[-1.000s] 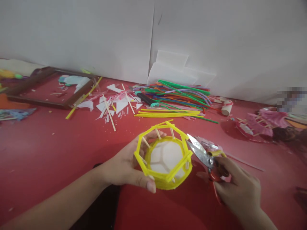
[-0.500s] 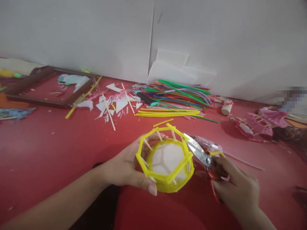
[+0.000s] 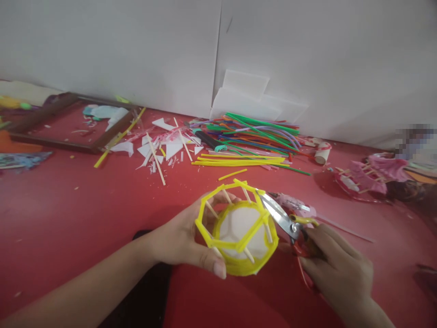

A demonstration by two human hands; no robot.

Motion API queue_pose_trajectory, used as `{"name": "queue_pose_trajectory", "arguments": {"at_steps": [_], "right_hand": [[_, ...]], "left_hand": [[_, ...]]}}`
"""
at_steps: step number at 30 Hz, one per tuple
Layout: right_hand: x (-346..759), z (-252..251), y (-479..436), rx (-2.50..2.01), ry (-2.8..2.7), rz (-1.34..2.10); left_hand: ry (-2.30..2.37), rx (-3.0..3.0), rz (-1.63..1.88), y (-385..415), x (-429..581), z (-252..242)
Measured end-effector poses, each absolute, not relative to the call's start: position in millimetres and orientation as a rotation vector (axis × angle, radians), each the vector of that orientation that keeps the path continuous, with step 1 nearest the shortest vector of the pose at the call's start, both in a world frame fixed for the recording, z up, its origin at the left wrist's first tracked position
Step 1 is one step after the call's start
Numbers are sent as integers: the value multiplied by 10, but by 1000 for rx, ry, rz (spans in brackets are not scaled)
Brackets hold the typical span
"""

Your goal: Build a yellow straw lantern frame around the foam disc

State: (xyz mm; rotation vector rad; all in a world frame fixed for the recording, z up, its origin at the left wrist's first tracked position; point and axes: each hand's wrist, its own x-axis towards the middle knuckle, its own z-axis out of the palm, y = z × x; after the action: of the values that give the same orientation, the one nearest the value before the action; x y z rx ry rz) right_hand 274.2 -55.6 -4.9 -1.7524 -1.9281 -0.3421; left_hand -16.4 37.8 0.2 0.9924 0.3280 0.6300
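My left hand (image 3: 191,241) is wrapped round the left side of a small yellow basket (image 3: 239,269), its thumb in front and fingers behind. The basket has a pale round base, short wooden sticks as uprights, and a top rim of yellow pipe cleaner pieces. In my right hand (image 3: 341,264) are metal scissors (image 3: 280,217) with red and yellow handles. Their blade tips meet the far right part of the rim, at a joint between two yellow pieces. Behind the scissors lies a pinkish glue gun (image 3: 293,204), partly hidden.
Beyond the basket are several yellow pipe cleaners (image 3: 239,160), a coloured bundle (image 3: 256,132), a dark-handled cutter (image 3: 208,139) and white scraps (image 3: 173,149). A brown frame (image 3: 54,145) lies left; a pink stick-and-cloth model (image 3: 370,177) stands right.
The basket has tilted slightly and shifted a little right in my left hand. The scissor tips have moved slightly left along the rim.
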Motion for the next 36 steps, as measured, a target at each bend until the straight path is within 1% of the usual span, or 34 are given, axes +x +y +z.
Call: {"name": "queue_pose_trajectory", "arguments": {"at_steps": [6, 12, 16, 19, 23, 28, 31, 36], "right_hand": [[2756, -76, -577, -1788, -1923, -295], [2779, -106, -495, -1739, -1868, -280], [2763, -94, -460, -1761, -1842, -178], [2723, -62, -454, -1778, -1812, -99], [2687, -41, -444, -1785, -1778, -77], [2689, -74, -433, -1785, -1775, -59], [2685, -91, -437, -1791, -1761, -29], [2749, -96, -445, -1795, -1714, 117]], "left_hand": [[397, 1023, 620, 369, -215, -103], [362, 914, 690, 363, -202, -50], [386, 886, 693, 395, -209, -4], [427, 833, 774, 435, -224, 2], [454, 752, 878, 451, -258, -13], [436, 737, 907, 439, -256, -70], [443, 730, 1003, 469, -213, -90], [533, 667, 1103, 518, -168, -2]]}}
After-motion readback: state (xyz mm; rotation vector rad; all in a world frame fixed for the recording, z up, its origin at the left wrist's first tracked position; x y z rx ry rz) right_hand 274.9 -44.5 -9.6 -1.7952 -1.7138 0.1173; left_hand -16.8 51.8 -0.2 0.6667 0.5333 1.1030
